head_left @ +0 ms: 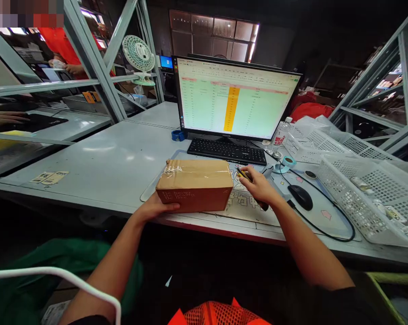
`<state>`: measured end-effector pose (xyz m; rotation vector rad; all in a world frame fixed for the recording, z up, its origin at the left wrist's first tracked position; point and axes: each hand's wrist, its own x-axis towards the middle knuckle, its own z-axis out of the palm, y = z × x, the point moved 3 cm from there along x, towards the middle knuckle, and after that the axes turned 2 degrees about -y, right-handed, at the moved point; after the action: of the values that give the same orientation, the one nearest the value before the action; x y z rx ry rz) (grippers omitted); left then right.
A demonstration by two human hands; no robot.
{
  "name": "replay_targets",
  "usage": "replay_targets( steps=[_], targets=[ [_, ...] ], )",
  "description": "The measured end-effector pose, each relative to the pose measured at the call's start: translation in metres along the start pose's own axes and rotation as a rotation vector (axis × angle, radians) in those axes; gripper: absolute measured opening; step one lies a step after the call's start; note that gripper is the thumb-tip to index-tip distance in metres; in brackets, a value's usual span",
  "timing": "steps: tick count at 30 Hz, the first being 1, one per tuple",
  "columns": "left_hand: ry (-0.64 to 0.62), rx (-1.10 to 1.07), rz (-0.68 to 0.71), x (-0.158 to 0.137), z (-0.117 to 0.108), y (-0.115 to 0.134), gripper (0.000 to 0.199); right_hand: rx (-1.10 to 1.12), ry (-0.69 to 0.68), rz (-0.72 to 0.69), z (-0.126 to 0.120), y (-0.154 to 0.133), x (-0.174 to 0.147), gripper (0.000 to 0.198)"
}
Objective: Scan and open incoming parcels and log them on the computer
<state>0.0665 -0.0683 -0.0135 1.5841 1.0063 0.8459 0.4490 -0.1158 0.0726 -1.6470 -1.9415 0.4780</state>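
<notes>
A closed brown cardboard box (199,176) rests near the front edge of the desk, with clear tape and pale printed words on its front side. My left hand (159,204) grips its lower left corner, thumb on the front face and the other fingers mostly hidden. Just right of the box, my right hand (258,184) is closed around a yellow and black utility knife (245,175). The knife's tip points toward the box without touching it, and its dark handle end shows below the palm.
Behind the box stand a keyboard (227,151) and a monitor (237,101). To the right lie a teal tape roll (288,162), a mouse (300,197) with its cable, and white plastic baskets (369,189). A blue roll (178,135) sits at the back. A person in red (68,49) stands beyond the left frame.
</notes>
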Motion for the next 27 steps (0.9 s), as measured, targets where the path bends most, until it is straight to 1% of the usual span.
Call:
replay_targets(
  steps=[3, 7, 12, 15, 18, 23, 27],
  targets=[
    [-0.004, 0.006, 0.011, 0.000, 0.000, 0.000, 0.113, 0.029, 0.011, -0.122, -0.002, -0.020, 0.010, 0.043],
    [-0.009, 0.010, 0.006, 0.002, -0.001, -0.005, 0.107, 0.038, 0.000, -0.178, 0.000, -0.033, 0.011, 0.043],
    [0.044, 0.045, 0.007, 0.002, 0.001, -0.007, 0.108, 0.063, 0.037, -0.135, 0.001, -0.039, -0.003, 0.043],
    [0.080, 0.048, 0.012, 0.002, 0.001, -0.004, 0.107, 0.072, 0.045, -0.154, 0.002, -0.045, -0.017, 0.043],
    [0.076, 0.056, 0.036, 0.000, 0.002, 0.000, 0.107, 0.088, 0.065, -0.164, 0.002, -0.050, -0.030, 0.044],
    [0.060, 0.070, 0.068, -0.001, 0.002, 0.004, 0.115, 0.086, 0.076, -0.137, 0.005, -0.051, -0.045, 0.045],
    [0.093, 0.058, 0.100, 0.001, 0.004, 0.004, 0.114, 0.113, 0.099, -0.125, 0.008, -0.051, -0.055, 0.048]
  ],
)
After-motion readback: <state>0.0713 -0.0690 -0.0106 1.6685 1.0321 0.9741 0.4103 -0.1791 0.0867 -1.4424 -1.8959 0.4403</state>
